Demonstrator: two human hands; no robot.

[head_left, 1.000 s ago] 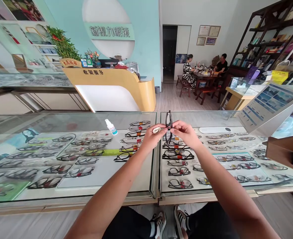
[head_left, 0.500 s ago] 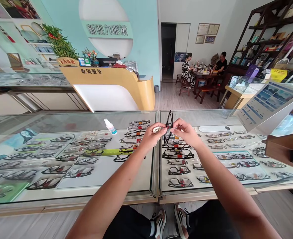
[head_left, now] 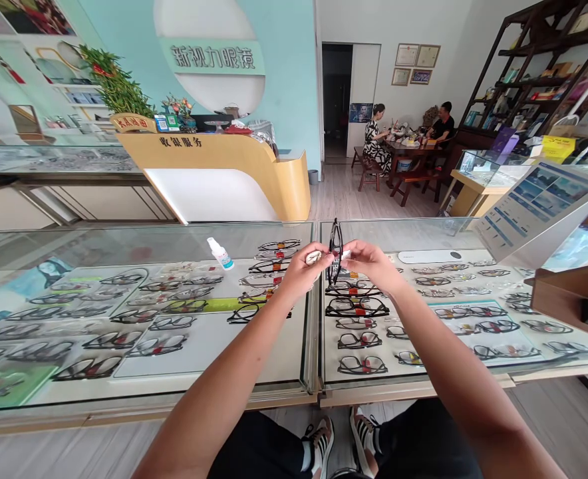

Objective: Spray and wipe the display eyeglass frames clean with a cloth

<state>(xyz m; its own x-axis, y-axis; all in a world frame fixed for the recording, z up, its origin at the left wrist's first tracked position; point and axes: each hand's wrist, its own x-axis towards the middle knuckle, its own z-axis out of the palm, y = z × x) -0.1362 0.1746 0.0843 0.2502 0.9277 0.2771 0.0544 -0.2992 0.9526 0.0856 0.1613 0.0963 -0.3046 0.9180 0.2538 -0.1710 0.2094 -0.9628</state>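
Over the bench (head_left: 284,359), the left hand (head_left: 304,271) pinched the glasses (head_left: 340,245) upright at its fingertips, a pale cloth (head_left: 313,257) tucked in its grip, while the right hand (head_left: 372,266) pinched a small white piece (head_left: 346,255) just beside them.

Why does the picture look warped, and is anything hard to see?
Head view throughout: a wide lens, probably, as the dark wooden shelf leans outward; pale reflections haze the clear glass counter; the black-framed eyeglasses between the hands show small, their lenses hard to see.
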